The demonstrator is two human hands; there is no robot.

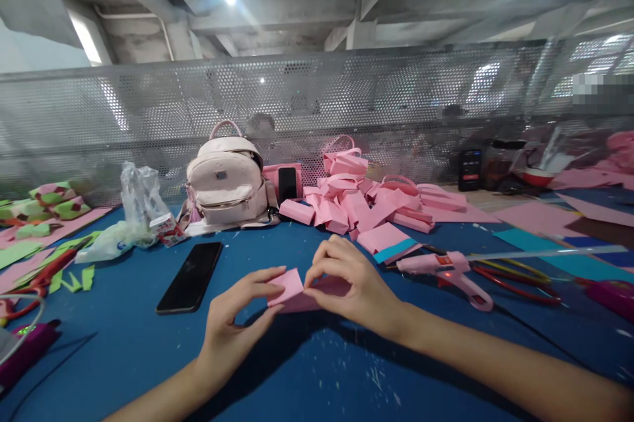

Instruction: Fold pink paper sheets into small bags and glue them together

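Resting near the worktop's front edge, a folded pink paper piece [292,290] is pinched between both hands: left hand [232,323] gripping its left corner, right hand [351,283] pressing its right part. A black phone [191,277] lies just left; a pink glue gun [448,270] lies right.

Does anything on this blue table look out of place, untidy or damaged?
Nothing looks damaged. The untidy parts: small white scraps lie scattered on the blue table near the person, and green offcuts lie loose at the left. The left hand and right hand hold a folded pink paper neatly.
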